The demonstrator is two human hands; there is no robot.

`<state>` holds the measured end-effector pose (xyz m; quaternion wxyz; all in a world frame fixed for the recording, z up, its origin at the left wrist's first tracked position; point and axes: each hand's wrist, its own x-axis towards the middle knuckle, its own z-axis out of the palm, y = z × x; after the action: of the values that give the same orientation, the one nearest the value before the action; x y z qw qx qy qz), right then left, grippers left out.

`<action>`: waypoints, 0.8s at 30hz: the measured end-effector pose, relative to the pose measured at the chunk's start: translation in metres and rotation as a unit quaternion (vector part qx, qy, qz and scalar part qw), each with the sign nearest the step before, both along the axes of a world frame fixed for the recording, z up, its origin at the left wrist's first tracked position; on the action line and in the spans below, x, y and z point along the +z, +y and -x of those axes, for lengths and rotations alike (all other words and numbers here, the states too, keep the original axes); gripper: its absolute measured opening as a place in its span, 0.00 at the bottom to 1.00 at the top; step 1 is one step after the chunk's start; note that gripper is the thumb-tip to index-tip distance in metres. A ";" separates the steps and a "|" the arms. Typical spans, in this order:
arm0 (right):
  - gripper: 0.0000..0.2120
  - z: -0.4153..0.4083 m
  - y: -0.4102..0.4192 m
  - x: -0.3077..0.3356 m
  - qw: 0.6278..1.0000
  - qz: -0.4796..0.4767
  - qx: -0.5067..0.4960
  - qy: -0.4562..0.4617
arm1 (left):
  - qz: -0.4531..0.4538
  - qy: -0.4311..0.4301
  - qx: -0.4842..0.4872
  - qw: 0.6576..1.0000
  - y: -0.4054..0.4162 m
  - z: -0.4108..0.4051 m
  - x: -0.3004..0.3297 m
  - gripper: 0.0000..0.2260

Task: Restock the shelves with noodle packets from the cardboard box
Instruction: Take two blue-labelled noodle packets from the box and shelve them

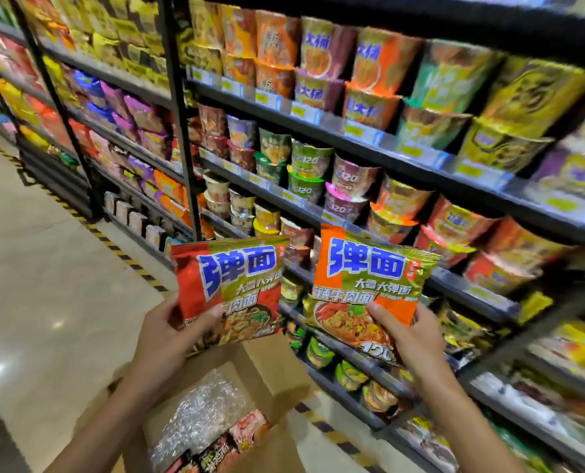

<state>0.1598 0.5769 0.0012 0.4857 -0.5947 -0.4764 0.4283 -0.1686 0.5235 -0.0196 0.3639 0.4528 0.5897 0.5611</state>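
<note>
Head view: two noodle packets up, shelves ahead.

My left hand (pixel 168 332) pinches the red packet (pixel 229 288) and my right hand (pixel 412 331) the orange packet (pixel 369 288), each by its lower edge; light, crinkly, slippery film (I'd judge), forearms raised above the cardboard box (pixel 267 363) beside the shelves (pixel 420 165).

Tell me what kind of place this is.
Most likely a grocery store aisle: tiered black shelves packed with instant noodle cups, yellow price tags along the shelf edges, and an open cardboard box of stock below.
</note>
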 end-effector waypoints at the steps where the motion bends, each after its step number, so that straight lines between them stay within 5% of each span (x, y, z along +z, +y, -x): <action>1: 0.13 -0.018 -0.010 0.007 1.000 -0.007 -0.022 -0.002 | -0.004 0.002 -0.020 1.000 0.004 -0.014 0.005 0.14; 11: 0.11 -0.221 -0.146 0.066 0.977 -0.076 -0.195 -0.045 | -0.082 -0.011 -0.212 0.974 0.009 -0.228 0.069 0.11; 24: 0.09 -0.529 -0.371 0.120 0.920 -0.148 -0.356 -0.066 | -0.127 -0.074 -0.377 0.915 -0.113 -0.592 0.126 0.14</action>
<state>0.6887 0.2054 0.1208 0.6558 -0.6735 -0.3224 0.1117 0.4236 0.4103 0.1059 0.5301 0.6412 0.2707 0.4843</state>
